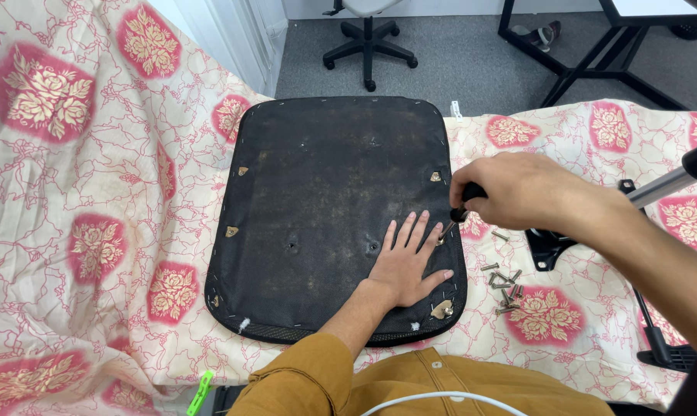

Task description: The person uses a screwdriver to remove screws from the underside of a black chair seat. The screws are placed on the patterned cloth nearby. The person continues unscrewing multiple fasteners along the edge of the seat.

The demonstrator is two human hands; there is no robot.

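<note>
While the left hand (407,266) lies flat, fingers spread, on the black seat base (325,200), the right hand (518,189) grips a screwdriver (455,219) tilted down-left toward the right edge.

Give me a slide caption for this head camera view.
Left hand flat on an upturned black seat pad, right hand holding a screwdriver beside loose screws.

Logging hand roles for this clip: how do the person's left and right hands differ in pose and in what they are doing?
The left hand lies flat, fingers spread, palm down on the black seat panel; the right hand is curled shut around a dark-handled tool. The left hand holds nothing; the right hand points the tool's tip down at the panel's right edge. The left arm wears a mustard sleeve; the right forearm is bare. Both work over the same panel, close together.
</note>
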